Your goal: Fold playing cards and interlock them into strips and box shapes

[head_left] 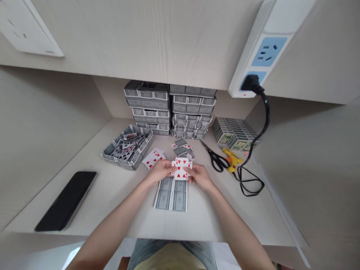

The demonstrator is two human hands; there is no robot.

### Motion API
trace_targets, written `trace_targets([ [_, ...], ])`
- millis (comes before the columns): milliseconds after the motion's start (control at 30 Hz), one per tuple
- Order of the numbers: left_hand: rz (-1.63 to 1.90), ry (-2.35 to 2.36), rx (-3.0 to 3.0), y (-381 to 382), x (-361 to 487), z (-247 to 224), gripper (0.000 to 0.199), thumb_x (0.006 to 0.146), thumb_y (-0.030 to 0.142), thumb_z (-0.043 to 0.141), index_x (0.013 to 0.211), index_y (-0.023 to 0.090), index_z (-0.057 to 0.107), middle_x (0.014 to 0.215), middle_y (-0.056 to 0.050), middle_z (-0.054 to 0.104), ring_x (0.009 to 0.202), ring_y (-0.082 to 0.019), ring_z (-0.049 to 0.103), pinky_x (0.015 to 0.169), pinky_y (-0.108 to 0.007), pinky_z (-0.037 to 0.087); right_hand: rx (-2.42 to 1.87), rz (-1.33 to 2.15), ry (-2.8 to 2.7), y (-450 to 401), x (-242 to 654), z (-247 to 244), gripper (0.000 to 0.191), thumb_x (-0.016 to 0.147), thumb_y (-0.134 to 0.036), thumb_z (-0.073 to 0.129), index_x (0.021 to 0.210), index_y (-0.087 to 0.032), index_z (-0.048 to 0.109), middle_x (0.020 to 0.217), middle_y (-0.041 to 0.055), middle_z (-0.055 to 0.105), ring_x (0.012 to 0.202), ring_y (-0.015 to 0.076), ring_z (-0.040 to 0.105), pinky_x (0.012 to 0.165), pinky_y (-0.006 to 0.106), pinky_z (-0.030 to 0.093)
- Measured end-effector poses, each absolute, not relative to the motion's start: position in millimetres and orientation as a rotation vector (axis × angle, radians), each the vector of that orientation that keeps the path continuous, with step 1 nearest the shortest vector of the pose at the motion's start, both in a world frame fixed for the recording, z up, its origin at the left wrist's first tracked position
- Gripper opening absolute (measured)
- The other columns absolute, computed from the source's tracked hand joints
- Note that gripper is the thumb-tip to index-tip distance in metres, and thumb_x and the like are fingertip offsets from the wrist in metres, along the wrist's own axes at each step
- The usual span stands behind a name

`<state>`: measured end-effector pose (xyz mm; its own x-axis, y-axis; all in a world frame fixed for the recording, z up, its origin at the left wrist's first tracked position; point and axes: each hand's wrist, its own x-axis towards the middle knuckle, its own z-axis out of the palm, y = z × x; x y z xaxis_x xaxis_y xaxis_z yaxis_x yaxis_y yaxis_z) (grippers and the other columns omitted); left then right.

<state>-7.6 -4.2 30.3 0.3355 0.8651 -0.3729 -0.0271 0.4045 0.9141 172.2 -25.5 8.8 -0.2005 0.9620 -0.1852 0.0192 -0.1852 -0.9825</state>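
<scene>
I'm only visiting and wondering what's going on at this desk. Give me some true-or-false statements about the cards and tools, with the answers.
1. The left grip and right grip both hold playing cards. True.
2. The frontmost card is a six of spades. False: it is a six of hearts.
3. The scissors lie in the tray. False: they lie beside the yellow glue gun; the tray holds loose cards.
4. A black plug sits in the power strip. True.
5. The flat black object lies right of the scissors. False: it lies at far left.
</scene>
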Motion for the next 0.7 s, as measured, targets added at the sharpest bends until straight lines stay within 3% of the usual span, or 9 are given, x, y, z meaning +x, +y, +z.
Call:
trace_targets([
  [233, 0.720, 1.055, 0.976, -4.0, -7.4, 30.6, 0.039, 0.048, 0.030, 0.078, 0.080, 0.011, 0.067, 0.072, -0.003, 0.070, 0.074, -0.018, 0.065, 0.073, -0.031, 0.052, -1.246, 1.489, -1.275, -26.3, 172.6, 10.6, 0.037, 0.066, -0.051, 0.064, 0.065, -0.015, 0.056, 0.036, -0.0062, 0.048, 0.028, 0.0055, 0.035, 0.029, 0.018, 0.026],
  [700, 0.705, 1.059, 0.985, -6.5, -8.6, 36.6, 0.039, 0.051, 0.031, 0.077, 0.083, 0.010, 0.068, 0.074, -0.005, 0.071, 0.074, -0.018, 0.065, 0.072, -0.029, 0.052, -1.217, 1.529, -1.227, -26.3, 172.0, 10.1, 0.035, 0.065, -0.049, 0.065, 0.069, -0.015, 0.057, 0.043, -0.0035, 0.056, 0.031, 0.0090, 0.046, 0.030, 0.019, 0.033],
])
